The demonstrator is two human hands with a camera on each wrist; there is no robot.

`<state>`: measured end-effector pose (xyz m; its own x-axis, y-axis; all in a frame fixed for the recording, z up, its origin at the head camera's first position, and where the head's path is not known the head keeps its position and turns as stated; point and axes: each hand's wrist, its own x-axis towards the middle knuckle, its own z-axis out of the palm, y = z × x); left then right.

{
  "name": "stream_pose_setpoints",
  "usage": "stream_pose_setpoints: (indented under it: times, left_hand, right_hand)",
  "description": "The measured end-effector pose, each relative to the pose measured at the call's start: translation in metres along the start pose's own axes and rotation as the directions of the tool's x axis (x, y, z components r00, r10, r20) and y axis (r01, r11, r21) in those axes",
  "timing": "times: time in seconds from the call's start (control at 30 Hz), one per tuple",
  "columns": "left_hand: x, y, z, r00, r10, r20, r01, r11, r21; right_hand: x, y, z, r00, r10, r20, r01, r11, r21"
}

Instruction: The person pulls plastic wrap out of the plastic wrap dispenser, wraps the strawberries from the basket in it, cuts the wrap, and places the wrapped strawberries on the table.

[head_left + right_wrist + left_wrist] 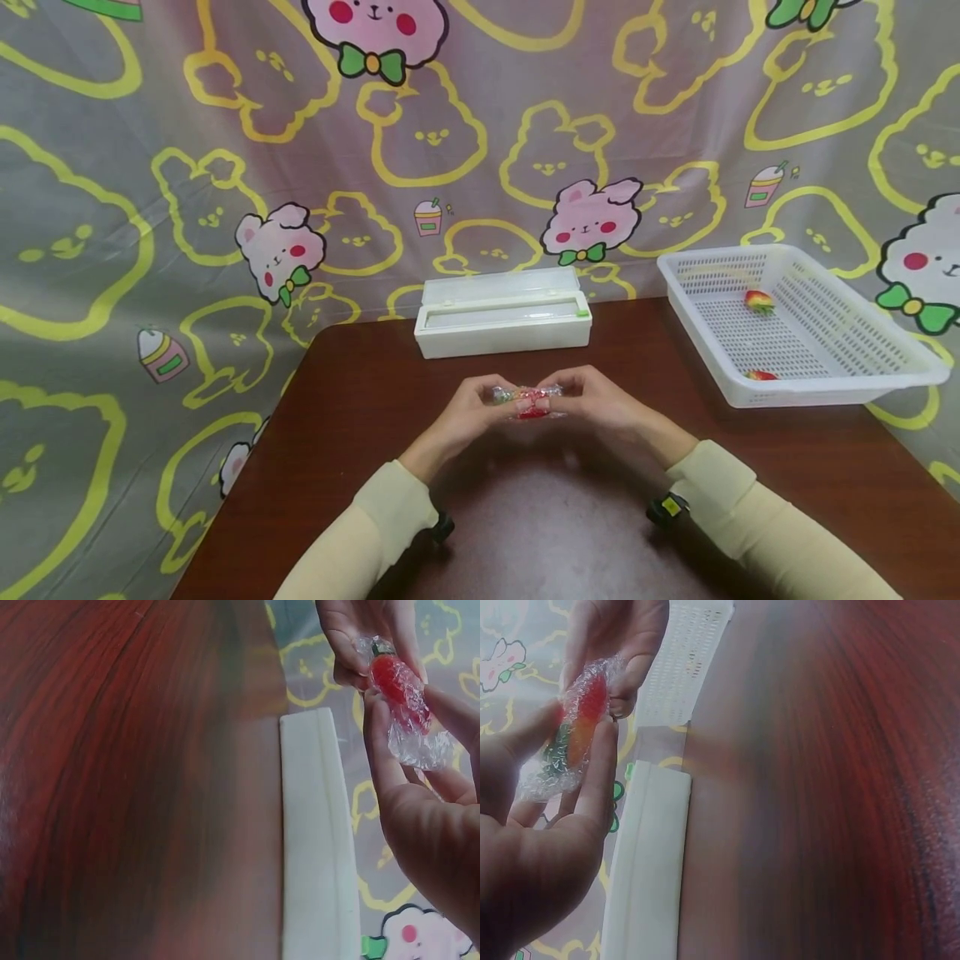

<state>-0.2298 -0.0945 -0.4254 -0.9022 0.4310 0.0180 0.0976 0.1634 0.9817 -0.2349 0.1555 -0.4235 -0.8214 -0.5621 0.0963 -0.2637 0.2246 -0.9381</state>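
Between both hands, above the table, is a strawberry [534,403] wrapped in clear plastic film; its red body and green leaves show through the crinkled wrap. My left hand [468,414] pinches the leafy end, with film bunched at the fingers in the left wrist view. The red end is held by my right hand [600,406], thumb and fingertips on either side. Loose film [420,750] sticks out past the red end in the right wrist view. Both thumbs almost meet over the fruit in the head view.
Behind the hands stands a white cling film box [504,337] with its lid raised and a green slider at the right. A white plastic basket [731,375] at the back right contains two strawberries [759,300]. A patterned curtain [480,192] hangs behind the brown table [360,400].
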Motion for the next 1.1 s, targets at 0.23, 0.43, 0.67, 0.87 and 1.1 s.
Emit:
stream_pose_setpoints:
  times: [0.23, 0.43, 0.67, 0.87, 1.1]
  left_hand:
    - [0.006, -0.003, 0.005, 0.997, -0.062, -0.036, 0.063, 0.998, 0.007]
    - [0.016, -0.001, 0.014, 0.999, -0.039, -0.03, 0.039, 0.999, 0.024]
    - [0.029, 0.001, 0.022, 0.999, -0.015, 0.048, 0.013, 0.999, 0.048]
    - [0.052, 0.008, 0.034, 0.981, 0.192, 0.031, -0.181, 0.847, 0.499]
    - [0.104, 0.028, 0.066, 0.939, 0.291, 0.182, -0.283, 0.356, 0.891]
  right_hand:
    - [-0.005, -0.008, 0.006, 0.978, -0.207, -0.019, 0.184, 0.904, -0.386]
    - [-0.011, -0.017, 0.013, 0.916, -0.4, 0.039, 0.265, 0.528, -0.807]
    - [-0.017, -0.016, 0.007, 0.901, -0.434, 0.03, 0.198, 0.347, -0.917]
    - [-0.034, 0.002, -0.026, 0.933, -0.352, -0.078, 0.06, 0.364, -0.929]
    - [-0.047, 0.029, -0.063, 0.933, -0.289, -0.213, -0.081, 0.408, -0.909]
